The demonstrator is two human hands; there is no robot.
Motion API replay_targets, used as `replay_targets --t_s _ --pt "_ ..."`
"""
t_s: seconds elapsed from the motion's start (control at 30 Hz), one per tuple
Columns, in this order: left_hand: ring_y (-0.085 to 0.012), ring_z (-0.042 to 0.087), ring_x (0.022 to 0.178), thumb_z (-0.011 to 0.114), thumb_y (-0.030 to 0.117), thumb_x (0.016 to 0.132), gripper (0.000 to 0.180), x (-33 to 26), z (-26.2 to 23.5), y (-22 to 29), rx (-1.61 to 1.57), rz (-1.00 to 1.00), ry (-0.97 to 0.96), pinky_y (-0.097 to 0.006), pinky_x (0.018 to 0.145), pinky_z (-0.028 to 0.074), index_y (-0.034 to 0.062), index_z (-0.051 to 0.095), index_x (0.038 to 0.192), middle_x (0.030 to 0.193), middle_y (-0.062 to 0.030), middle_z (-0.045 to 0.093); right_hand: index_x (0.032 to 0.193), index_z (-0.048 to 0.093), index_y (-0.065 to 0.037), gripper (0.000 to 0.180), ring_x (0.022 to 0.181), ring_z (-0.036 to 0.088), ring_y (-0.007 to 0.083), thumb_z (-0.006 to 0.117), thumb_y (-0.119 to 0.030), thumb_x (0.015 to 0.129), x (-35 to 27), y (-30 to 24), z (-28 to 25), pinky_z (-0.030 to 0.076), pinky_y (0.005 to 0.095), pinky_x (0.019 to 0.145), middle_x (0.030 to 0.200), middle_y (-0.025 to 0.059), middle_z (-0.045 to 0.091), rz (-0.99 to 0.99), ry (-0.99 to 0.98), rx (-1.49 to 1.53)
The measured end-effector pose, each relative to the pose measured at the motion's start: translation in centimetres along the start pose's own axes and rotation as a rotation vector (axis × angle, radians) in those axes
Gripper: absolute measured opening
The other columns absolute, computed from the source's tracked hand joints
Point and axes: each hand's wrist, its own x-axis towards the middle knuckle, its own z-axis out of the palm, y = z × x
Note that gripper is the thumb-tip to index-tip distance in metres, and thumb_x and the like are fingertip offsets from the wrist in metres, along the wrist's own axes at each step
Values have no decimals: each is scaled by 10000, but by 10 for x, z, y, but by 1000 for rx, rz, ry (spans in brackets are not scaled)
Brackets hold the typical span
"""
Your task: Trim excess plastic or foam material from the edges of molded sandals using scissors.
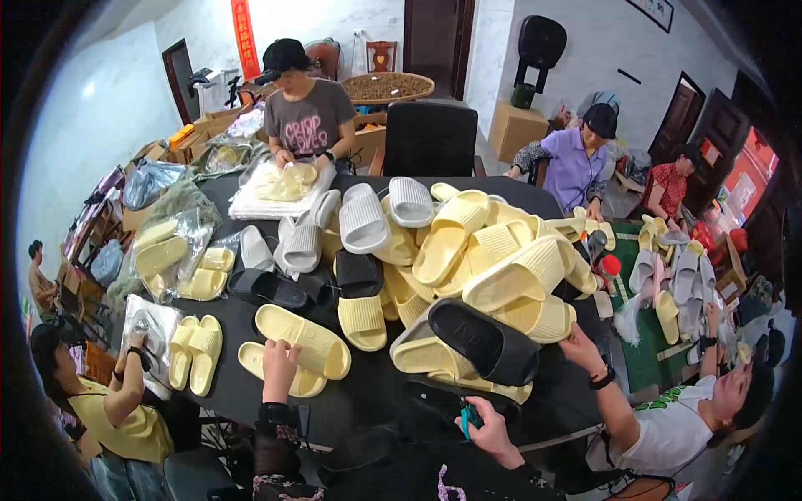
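At the table's near edge lies a pair of pale yellow slide slippers (307, 341), one overlapping the other. My left hand (281, 366) grips the edge of this pair, its fingers bent over the yellow slipper. My right hand (493, 434) is closed round small teal-handled snips (470, 416), tips pointing up and away from me. Just beyond the snips, a black slipper (483, 341) rests on the near side of a big heap of yellow slippers (451, 238). Grey slippers (364, 219) sit on the heap's far left.
A co-worker's hand (582, 349) touches the heap's right side. At left, another person handles a clear bag beside a yellow pair (195, 354). Across the black table (225, 321), someone works over stacked plastic bags (271, 200). A green table (639, 355) with grey slippers adjoins at right.
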Motion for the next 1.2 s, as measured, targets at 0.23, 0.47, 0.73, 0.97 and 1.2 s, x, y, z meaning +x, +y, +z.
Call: replay_targets --t_s 0.23,0.47,0.73,0.97,1.2 --pt "-386 554 911 686 383 726 501 1 -12 -13 275 -125 -102 -461 767 438 77 535 1092 971 -212 583 1130 521 -24 476 798 644 204 738 -208 749 3 8 4 497 310 685 898 151 635 -77 41 1" --pt "-392 585 924 660 310 764 565 -5 -13 -18 -136 -164 -211 -426 780 468 33 446 1208 981 -239 616 1131 517 -31 488 808 646 239 740 -227 744 3 10 4 497 323 686 906 158 628 -79 31 -21" --pt "-312 604 913 655 128 696 476 1 -8 -24 -293 -106 -248 -375 787 467 8 551 1144 994 -196 627 1129 516 -27 484 802 644 233 740 -220 744 4 1 3 495 318 689 898 156 628 -63 -3 -2" --pt "-319 613 906 627 90 655 519 5 -26 6 -255 -77 -446 -369 784 475 17 552 1163 993 -199 631 1134 519 -33 481 801 642 219 739 -209 745 4 -1 2 493 315 693 890 152 627 -54 2 -6" --pt "-214 605 786 628 93 678 486 -2 21 -27 -358 -77 -564 -315 719 473 11 555 1152 901 -147 644 1125 525 -40 472 789 639 212 741 -216 744 -3 2 3 490 308 689 886 152 623 -57 -13 -7"
